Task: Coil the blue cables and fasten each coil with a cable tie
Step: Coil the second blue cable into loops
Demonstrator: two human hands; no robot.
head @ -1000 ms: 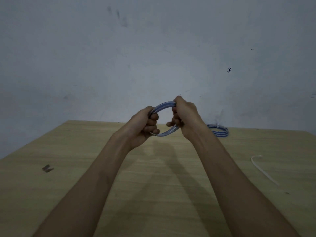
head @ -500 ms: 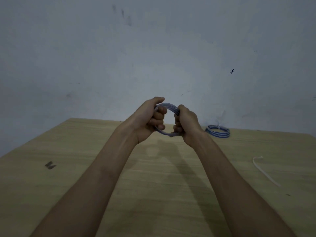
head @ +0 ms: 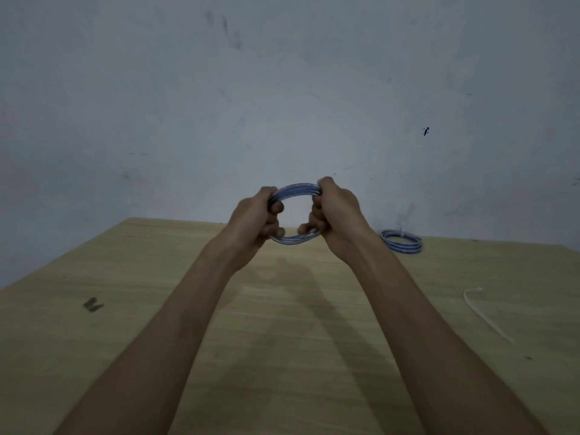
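A blue cable coil (head: 296, 190) is held up in the air above the far part of the wooden table (head: 282, 340). My left hand (head: 254, 224) grips its left side and my right hand (head: 337, 215) grips its right side, fingers curled round the strands. The top and bottom arcs of the coil show between the hands. A second blue coil (head: 401, 241), bound with a white tie, lies flat at the table's far right. A loose white cable tie (head: 485, 312) lies on the table to the right.
A grey wall stands right behind the table's far edge. A small dark object (head: 93, 304) lies on the table at the left. The table's left edge runs diagonally toward me.
The hands, close together half a second ago, have spread apart, widening the coil into a rounder ring. The camera view shifted slightly.
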